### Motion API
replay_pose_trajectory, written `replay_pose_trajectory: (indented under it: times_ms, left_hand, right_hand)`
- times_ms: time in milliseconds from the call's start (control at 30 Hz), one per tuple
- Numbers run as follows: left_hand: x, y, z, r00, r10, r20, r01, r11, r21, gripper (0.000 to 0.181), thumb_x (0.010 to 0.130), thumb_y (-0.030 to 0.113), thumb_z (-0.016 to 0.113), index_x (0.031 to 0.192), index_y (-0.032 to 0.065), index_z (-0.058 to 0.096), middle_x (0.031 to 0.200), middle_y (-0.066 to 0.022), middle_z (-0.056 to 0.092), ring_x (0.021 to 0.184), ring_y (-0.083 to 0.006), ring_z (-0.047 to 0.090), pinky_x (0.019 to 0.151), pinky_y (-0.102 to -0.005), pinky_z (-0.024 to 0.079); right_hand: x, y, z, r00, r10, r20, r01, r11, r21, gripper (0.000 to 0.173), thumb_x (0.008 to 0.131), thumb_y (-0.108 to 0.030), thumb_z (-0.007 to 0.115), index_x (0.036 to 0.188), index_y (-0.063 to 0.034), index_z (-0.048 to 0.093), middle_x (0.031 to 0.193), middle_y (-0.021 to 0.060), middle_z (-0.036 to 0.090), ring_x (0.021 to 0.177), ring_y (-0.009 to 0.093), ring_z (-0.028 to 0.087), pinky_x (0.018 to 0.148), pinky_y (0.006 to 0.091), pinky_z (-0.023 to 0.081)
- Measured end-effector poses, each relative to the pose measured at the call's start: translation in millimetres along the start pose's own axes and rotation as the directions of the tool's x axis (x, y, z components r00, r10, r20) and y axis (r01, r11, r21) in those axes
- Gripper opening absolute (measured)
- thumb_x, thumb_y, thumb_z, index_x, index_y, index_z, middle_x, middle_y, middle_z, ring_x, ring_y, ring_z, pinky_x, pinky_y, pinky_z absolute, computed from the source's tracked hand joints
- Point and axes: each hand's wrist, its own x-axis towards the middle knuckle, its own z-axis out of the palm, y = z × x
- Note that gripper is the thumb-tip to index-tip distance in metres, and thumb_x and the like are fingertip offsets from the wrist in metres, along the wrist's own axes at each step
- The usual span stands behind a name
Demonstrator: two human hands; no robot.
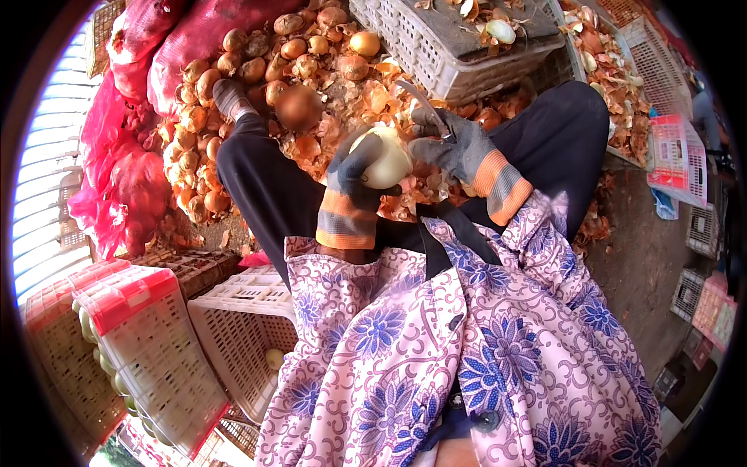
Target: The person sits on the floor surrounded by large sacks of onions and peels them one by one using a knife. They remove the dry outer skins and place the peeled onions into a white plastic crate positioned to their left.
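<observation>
A peeled white onion (389,159) sits in my left hand (356,169), which wears a grey knitted glove with an orange striped cuff. My right hand (458,146), in a matching glove, grips a knife with a curved blade (421,100); its blade points up and to the left. The knife's handle is mostly hidden in the glove. A small gap separates the right fingers from the onion. Beneath both hands lie loose onion skins (379,105). Unpeeled brown onions (303,65) are heaped beyond my left hand, and one round brown thing (298,108) there looks blurred.
Red mesh sacks (192,52) stand at the upper left. An upturned white plastic crate (408,46) carries a dark board (467,29) with scraps. Skins fill a container (618,87) at right. A white crate (245,327) holding a peeled onion and red-rimmed crates (152,344) stand lower left.
</observation>
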Motion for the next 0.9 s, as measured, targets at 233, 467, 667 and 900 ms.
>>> replay_pose_trajectory:
  times_ms: [233, 467, 667, 900]
  left_hand:
    - [6, -11, 0, 0.989, 0.131, -0.073, -0.113, 0.971, 0.209, 0.061, 0.069, 0.015, 0.077, 0.123, -0.0021, 0.054, 0.100, -0.0134, 0.064, 0.082, -0.0224, 0.066, 0.061, -0.0317, 0.056]
    - [-1, -3, 5, 0.988, 0.109, -0.106, -0.076, 0.958, 0.277, 0.066, 0.067, 0.016, 0.078, 0.125, -0.0032, 0.053, 0.102, -0.0122, 0.064, 0.087, -0.0219, 0.065, 0.073, -0.0312, 0.054]
    - [-15, 3, 18, 0.989, -0.003, 0.148, -0.038, 0.960, 0.279, 0.075, 0.063, 0.015, 0.074, 0.130, -0.0062, 0.047, 0.107, -0.0152, 0.061, 0.099, -0.0245, 0.061, 0.086, -0.0373, 0.051]
    - [21, -37, -51, 0.966, 0.202, 0.163, -0.249, 0.902, 0.354, 0.056, 0.082, 0.029, 0.067, 0.128, 0.0053, 0.046, 0.117, -0.0165, 0.057, 0.103, -0.0302, 0.059, 0.083, -0.0415, 0.053]
  right_hand:
    - [-14, -23, 12, 0.993, -0.086, 0.075, 0.109, 0.916, -0.386, 0.045, 0.079, -0.007, 0.060, 0.123, -0.0083, 0.055, 0.107, 0.0180, 0.066, 0.101, 0.026, 0.065, 0.085, 0.0328, 0.052]
    - [2, -3, 22, 0.989, -0.132, -0.073, 0.067, 0.815, -0.576, 0.031, 0.080, -0.015, 0.063, 0.111, -0.0116, 0.061, 0.098, 0.0164, 0.068, 0.091, 0.026, 0.067, 0.080, 0.0341, 0.052]
    - [43, 49, -10, 0.935, -0.213, -0.284, 0.029, 0.843, -0.537, 0.029, 0.078, -0.011, 0.065, 0.107, -0.0073, 0.063, 0.089, 0.0157, 0.069, 0.079, 0.024, 0.068, 0.075, 0.0318, 0.053]
    - [-1, -25, -6, 0.930, -0.270, -0.249, 0.079, 0.809, -0.582, 0.026, 0.076, -0.003, 0.064, 0.102, -0.0031, 0.064, 0.089, 0.0106, 0.069, 0.077, 0.017, 0.067, 0.072, 0.0296, 0.053]
